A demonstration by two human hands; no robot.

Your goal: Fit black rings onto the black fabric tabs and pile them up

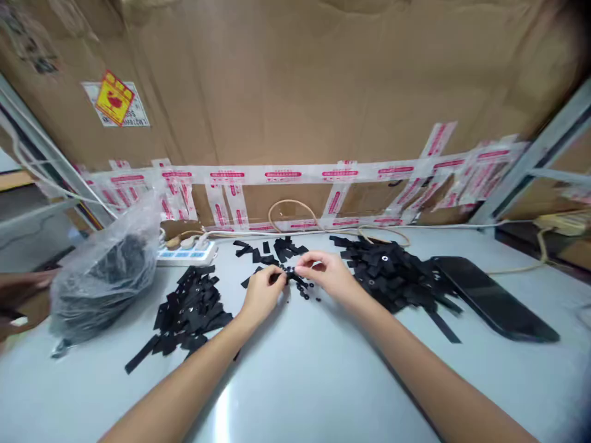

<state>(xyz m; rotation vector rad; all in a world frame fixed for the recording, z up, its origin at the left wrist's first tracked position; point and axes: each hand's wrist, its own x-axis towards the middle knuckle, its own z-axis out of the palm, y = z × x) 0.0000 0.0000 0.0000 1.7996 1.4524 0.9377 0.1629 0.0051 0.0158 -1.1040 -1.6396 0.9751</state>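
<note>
Near the middle of the table, my left hand [264,289] is closed, thumb and fingers pinched at a black strip that is mostly hidden by them. My right hand [327,272] is close by on the right, its thumb and forefinger tips pressed together over the small dark parts. What it pinches is too small to make out. Small black rings [305,291] lie scattered just below and between the hands. Behind the hands are loose black strips [285,247]. A pile of black strips [192,311] lies left of my left hand; a larger pile of strips [390,271], some with metal eyelets, lies at right.
A clear plastic bag [108,271] with dark contents stands at left, beside a white power strip [187,253] with plugs. A black phone-like slab [496,299] lies at right. A taped cardboard box [295,92] walls off the back. Another person's hand [23,298] shows at far left.
</note>
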